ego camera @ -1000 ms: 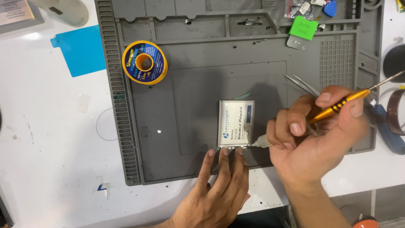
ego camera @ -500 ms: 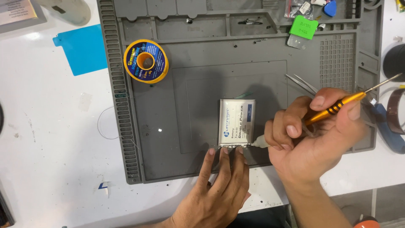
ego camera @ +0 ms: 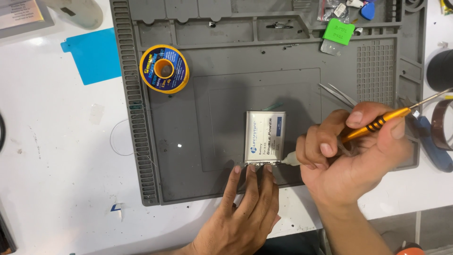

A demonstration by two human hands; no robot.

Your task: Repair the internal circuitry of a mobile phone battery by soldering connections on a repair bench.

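A flat silver battery pack [ego camera: 265,137] with a white and blue label lies on the grey work mat [ego camera: 188,156]. My left hand [ego camera: 245,212] reaches in from below, its fingertips pressing on the pack's near edge. My right hand [ego camera: 354,165] grips an orange-handled slim tool [ego camera: 377,123] whose metal shaft points up and to the right. A small white tip [ego camera: 291,160] sticks out of the same hand's fingers and touches the pack's near right corner.
A yellow and blue spool of solder wire [ego camera: 164,69] sits at the mat's upper left. Metal tweezers [ego camera: 337,94] lie just above my right hand. A green tag [ego camera: 339,31] rests at the top, a blue sheet [ego camera: 92,55] on the white table, and a brown tape roll [ego camera: 441,127] at the right edge.
Both hands stay where they were on the battery pack; only the view has shifted very slightly.
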